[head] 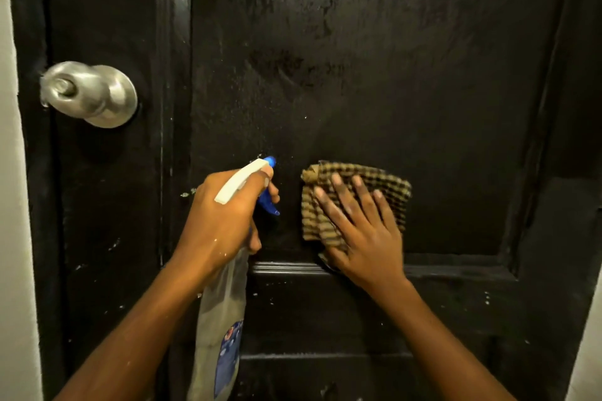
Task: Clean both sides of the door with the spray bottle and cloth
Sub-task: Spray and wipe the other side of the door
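Two hands work at a black door [391,75], one holding a spray bottle [221,319], the other flat on a checked cloth [384,185].

The bottle's neck is hidden inside the left hand [221,218], its base runs out of the bottom edge, and its label is too blurred to read. The lower part of the cloth is covered by the right hand [361,238]. The door's top and bottom are cut off, and fine wet speckles on the upper panel are hard to make out. The left hand is curled round the bottle, a finger on the blue trigger [268,205] and the blue nozzle [270,160] pointing at the door. The right hand lies with fingers straight and spread, pressing the folded cloth against the panel just above the lower moulding [456,268]. A metal knob [89,93] sits at the upper left, beside a pale wall [13,238].
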`<state>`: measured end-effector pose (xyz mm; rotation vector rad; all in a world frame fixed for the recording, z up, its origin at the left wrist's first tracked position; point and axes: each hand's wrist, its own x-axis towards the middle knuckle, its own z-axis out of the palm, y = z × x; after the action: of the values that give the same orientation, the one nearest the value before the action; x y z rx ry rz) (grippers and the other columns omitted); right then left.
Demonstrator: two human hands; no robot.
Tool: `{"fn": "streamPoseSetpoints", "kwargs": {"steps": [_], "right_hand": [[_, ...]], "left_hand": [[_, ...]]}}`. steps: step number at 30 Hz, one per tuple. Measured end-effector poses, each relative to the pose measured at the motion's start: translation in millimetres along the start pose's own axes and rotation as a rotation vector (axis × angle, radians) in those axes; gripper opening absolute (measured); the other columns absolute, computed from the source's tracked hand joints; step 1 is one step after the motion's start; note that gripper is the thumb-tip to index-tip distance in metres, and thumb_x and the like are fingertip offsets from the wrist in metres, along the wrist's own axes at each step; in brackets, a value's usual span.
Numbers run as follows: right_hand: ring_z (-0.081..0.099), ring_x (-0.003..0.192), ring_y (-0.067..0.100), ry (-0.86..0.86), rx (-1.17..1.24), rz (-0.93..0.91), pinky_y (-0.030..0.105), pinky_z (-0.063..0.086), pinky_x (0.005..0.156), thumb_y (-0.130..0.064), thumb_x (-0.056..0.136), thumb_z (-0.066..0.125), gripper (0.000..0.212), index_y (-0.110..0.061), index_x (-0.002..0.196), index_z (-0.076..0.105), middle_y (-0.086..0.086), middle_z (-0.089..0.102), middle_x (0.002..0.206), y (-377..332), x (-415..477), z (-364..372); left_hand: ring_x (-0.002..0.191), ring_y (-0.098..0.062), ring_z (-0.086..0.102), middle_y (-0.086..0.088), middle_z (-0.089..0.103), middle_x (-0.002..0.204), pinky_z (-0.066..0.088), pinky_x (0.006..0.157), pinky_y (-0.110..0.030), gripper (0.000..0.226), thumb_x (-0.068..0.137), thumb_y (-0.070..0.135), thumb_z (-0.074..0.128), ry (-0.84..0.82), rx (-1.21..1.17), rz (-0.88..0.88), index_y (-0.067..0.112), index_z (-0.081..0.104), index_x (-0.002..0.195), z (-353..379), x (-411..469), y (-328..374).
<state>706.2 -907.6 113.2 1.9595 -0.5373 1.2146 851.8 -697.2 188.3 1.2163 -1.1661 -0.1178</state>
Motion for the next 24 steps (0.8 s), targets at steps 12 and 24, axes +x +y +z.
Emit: {"fn": "streamPoseSetpoints", "kwargs": {"steps": [12,24], "right_hand": [[0.006,0.156,0.027,0.104,0.066,0.521,0.047,0.011,0.125,-0.045,0.091,0.033,0.074,-0.029,0.161,0.016,0.003,0.009,0.170,18,133,-39],[0.016,0.154,0.018,-0.007,0.032,-0.132,0.039,0.013,0.123,-0.057,0.096,0.043,0.067,-0.034,0.157,0.031,-0.004,0.022,0.166,-43,11,1]], "left_hand": [[0.042,-0.031,0.053,-0.013,0.071,0.076,0.044,0.042,-0.031,0.042,0.099,0.037,0.048,0.079,0.011,-0.089,0.005,0.068,0.080,-22,-4,-11],[0.041,-0.028,0.051,-0.008,0.072,0.082,0.043,0.042,-0.031,0.038,0.098,0.037,0.049,0.171,-0.014,-0.106,0.007,0.069,0.085,-59,-7,-14]]}}
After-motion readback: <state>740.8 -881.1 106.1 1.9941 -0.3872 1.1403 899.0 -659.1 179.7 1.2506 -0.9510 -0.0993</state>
